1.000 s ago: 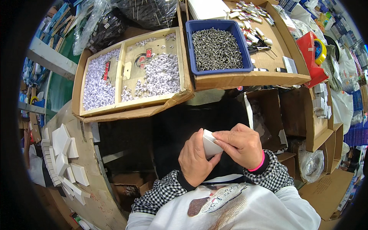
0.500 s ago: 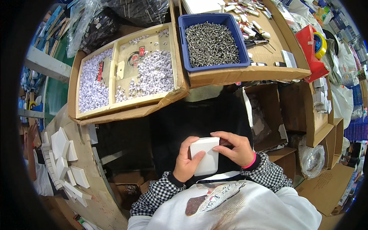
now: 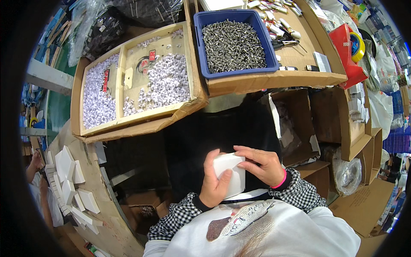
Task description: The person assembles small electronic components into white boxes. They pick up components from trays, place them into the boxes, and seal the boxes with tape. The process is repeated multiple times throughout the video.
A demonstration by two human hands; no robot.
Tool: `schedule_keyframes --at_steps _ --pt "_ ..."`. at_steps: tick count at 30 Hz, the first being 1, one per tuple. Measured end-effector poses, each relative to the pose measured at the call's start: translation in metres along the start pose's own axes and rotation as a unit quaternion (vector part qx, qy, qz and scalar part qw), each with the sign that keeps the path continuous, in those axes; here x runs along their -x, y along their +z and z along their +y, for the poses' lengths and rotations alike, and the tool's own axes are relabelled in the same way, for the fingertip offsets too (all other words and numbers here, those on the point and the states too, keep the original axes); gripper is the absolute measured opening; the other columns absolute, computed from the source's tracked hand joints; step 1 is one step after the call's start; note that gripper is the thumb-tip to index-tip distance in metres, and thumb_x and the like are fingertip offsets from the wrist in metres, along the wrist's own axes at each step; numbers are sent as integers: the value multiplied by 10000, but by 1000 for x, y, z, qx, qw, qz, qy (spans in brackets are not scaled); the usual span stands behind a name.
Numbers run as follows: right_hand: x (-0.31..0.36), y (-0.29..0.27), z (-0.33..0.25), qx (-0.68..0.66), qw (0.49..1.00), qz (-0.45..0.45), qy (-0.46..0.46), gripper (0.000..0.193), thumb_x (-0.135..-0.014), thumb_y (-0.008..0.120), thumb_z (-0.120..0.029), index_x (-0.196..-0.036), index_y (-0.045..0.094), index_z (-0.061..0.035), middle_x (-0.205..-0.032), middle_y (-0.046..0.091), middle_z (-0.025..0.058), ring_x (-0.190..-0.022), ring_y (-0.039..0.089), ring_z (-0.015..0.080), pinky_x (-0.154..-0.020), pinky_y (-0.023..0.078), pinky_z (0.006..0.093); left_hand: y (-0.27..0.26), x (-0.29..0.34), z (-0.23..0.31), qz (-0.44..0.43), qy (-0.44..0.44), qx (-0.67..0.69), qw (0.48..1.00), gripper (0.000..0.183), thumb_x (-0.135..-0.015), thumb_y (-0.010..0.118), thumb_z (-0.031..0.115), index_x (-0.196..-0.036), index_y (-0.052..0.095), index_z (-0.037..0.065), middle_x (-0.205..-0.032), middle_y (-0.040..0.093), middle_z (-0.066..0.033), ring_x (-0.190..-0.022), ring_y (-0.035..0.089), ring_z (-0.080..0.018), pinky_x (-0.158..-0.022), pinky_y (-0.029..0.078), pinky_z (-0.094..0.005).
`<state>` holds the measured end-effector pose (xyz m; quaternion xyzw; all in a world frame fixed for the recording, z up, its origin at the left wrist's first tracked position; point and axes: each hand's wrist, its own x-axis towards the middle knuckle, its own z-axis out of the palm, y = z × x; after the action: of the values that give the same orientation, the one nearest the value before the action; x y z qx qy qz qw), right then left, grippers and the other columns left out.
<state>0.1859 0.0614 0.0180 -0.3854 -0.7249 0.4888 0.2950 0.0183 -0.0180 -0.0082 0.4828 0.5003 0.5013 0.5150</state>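
A small white box (image 3: pixel 234 182) is held upright between my two hands, just in front of my shirt. My left hand (image 3: pixel 215 182) grips its left side, the thumb lying across the front face. On the upper right edge, my right hand (image 3: pixel 262 166) pinches the box, with fingers along the top and the thumb on the front. The box looks closed; whatever may be inside is hidden. Beyond my hands lies a dark surface (image 3: pixel 201 132).
A wooden tray (image 3: pixel 121 85) of small white pieces stands at the far left, beside a blue bin (image 3: pixel 272 55) of small metal parts. More white boxes (image 3: pixel 68 190) lie on the left table. A red tape dispenser (image 3: pixel 347 55) stands right. Another person's arm (image 3: pixel 45 199) shows at far left.
The view has shifted slightly. My left fingers and thumb have moved a little on the box, and both hands still hold it. At far left, the other person's arms have moved.
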Motion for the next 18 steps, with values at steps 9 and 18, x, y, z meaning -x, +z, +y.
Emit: schedule_keyframes --at_steps 9,18 --pt "1 5 7 -90 996 -7 9 223 -813 664 -56 -1032 671 -19 -1098 649 163 -981 649 256 -837 522 304 -2 -1 -5 -1 -39 194 980 364 -944 500 68 -1257 321 118 -1177 507 -128 -980 535 -166 -816 482 -295" --pt "9 17 9 -103 990 84 46 278 -794 704 -62 -1064 654 -17 -1123 638 147 -906 655 188 -791 533 269 -5 -10 -1 -5 -58 200 978 285 -931 531 68 -1172 380 84 -1214 527 -174 -1029 540 -180 -868 474 -305"
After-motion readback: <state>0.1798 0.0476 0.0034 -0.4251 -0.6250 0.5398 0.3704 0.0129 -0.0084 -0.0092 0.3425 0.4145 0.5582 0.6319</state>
